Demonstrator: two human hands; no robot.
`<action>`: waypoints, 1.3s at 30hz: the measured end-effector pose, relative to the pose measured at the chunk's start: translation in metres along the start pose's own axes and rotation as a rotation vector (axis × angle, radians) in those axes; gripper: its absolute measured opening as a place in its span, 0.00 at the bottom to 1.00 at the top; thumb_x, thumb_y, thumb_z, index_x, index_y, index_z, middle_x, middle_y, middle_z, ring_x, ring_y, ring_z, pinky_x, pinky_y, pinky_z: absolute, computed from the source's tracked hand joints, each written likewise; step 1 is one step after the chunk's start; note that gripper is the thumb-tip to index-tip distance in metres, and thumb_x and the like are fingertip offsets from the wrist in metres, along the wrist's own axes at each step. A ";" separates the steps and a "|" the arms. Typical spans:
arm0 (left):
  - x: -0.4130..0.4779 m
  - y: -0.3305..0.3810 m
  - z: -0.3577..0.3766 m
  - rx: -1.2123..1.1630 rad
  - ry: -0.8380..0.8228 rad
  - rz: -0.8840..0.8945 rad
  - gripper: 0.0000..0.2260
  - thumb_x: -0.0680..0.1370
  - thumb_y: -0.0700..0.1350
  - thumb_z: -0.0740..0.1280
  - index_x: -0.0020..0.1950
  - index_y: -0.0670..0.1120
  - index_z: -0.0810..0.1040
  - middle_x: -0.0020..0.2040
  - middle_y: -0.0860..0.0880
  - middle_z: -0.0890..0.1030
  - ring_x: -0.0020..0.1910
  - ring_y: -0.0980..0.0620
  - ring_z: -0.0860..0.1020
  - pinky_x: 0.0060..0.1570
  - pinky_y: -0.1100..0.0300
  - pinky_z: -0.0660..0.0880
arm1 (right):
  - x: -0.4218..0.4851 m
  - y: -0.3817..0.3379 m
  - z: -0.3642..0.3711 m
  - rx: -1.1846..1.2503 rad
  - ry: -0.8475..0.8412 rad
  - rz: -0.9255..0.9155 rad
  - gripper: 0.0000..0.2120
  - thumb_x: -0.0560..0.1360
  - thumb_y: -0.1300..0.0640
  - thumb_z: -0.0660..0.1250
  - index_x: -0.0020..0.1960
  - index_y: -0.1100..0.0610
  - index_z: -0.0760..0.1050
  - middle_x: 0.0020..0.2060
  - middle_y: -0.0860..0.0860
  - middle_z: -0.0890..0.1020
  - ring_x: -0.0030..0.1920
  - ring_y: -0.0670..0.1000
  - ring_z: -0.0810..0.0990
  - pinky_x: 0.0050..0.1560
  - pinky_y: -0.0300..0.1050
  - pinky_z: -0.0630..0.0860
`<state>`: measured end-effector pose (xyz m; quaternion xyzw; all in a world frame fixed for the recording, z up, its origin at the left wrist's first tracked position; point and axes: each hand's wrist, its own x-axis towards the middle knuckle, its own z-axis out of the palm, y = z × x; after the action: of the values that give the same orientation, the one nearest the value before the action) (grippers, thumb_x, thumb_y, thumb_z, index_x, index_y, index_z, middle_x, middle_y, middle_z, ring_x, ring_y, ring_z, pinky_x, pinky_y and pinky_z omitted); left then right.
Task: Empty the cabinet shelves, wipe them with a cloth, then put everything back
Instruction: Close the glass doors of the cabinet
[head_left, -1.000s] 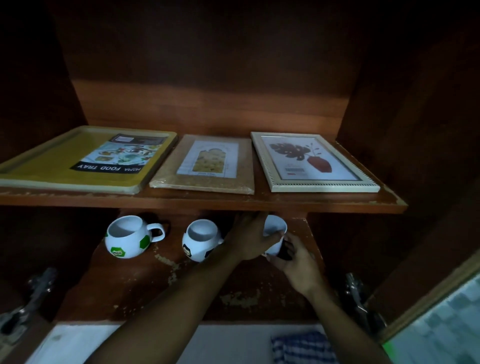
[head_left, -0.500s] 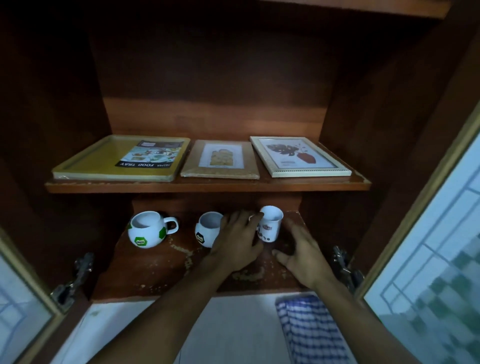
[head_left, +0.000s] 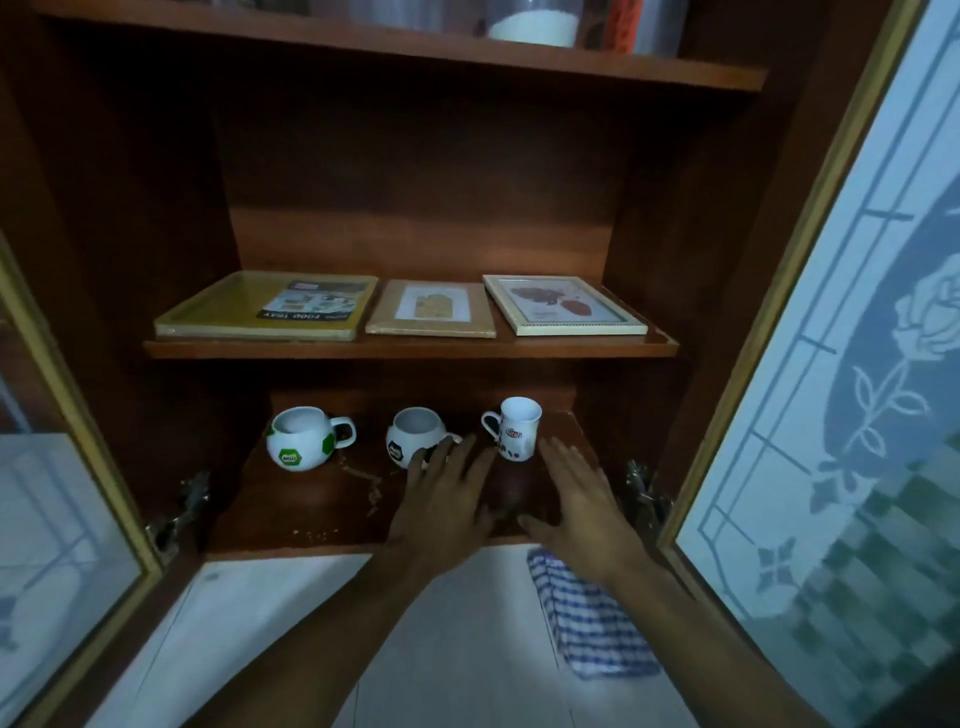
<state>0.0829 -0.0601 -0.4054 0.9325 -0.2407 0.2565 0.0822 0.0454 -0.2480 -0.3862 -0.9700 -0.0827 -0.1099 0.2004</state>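
Observation:
On the lower shelf (head_left: 311, 514) stand three mugs: a round white and green one (head_left: 301, 439) at the left, a round white and black one (head_left: 415, 436) in the middle, and a tall white one (head_left: 517, 428) at the right. My left hand (head_left: 447, 493) is open, fingers spread, just in front of the middle mug. My right hand (head_left: 582, 499) is open too, just right of the tall mug and apart from it. The middle shelf (head_left: 410, 349) holds a yellow food tray (head_left: 270, 306), a brown frame (head_left: 431, 309) and a white picture frame (head_left: 563, 304), all lying flat.
A blue checked cloth (head_left: 587, 618) lies on the white surface (head_left: 260, 639) below the cabinet. Glass doors stand open at the left (head_left: 57, 467) and right (head_left: 841, 364). Jars (head_left: 535, 21) sit on the top shelf. Metal hinges (head_left: 641, 493) flank the lower shelf.
Both hands let go of the tall white mug, which now stands alone on the lower shelf, and drew back towards me. The view pulled back, showing the doors and the top shelf.

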 end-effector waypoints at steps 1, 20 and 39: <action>-0.005 0.003 -0.003 -0.005 -0.014 -0.012 0.29 0.66 0.53 0.62 0.67 0.46 0.73 0.64 0.43 0.77 0.63 0.40 0.75 0.57 0.40 0.72 | -0.006 -0.001 -0.001 0.001 0.006 -0.008 0.43 0.76 0.43 0.67 0.79 0.51 0.44 0.79 0.49 0.49 0.79 0.52 0.45 0.77 0.52 0.43; -0.083 0.007 -0.096 -0.053 0.114 -0.058 0.28 0.68 0.49 0.66 0.68 0.47 0.72 0.66 0.45 0.76 0.65 0.42 0.74 0.61 0.40 0.71 | -0.079 -0.073 -0.007 0.154 0.160 -0.210 0.38 0.75 0.47 0.70 0.78 0.50 0.53 0.77 0.44 0.56 0.76 0.41 0.48 0.77 0.47 0.45; -0.065 -0.025 -0.291 -0.172 0.531 -0.059 0.25 0.76 0.50 0.61 0.74 0.50 0.66 0.70 0.53 0.70 0.72 0.55 0.65 0.69 0.45 0.65 | -0.069 -0.234 -0.129 0.408 0.508 -0.598 0.32 0.74 0.57 0.71 0.74 0.46 0.62 0.73 0.40 0.65 0.72 0.33 0.58 0.67 0.23 0.53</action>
<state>-0.0818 0.0684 -0.1913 0.8289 -0.2043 0.4677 0.2289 -0.0920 -0.0964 -0.2012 -0.7861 -0.3280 -0.3793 0.3613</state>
